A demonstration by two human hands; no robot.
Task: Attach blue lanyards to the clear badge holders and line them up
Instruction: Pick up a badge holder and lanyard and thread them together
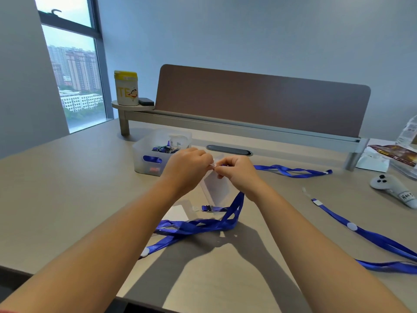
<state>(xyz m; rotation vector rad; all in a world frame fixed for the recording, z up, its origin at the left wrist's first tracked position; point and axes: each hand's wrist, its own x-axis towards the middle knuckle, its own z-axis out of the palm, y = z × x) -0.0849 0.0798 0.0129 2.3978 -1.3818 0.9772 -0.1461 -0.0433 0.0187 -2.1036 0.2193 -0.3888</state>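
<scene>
Left hand [188, 164] and right hand [237, 171] each grip (pinching) the badge holder [214, 188] and lanyard [237, 204].

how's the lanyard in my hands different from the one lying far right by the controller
The held lanyard hangs from the right hand, its end raised to a clear badge holder; the far-right lanyard lies flat, untouched. The held one loops in a tangle; the other runs almost straight. Both are blue with a white round piece.
</scene>
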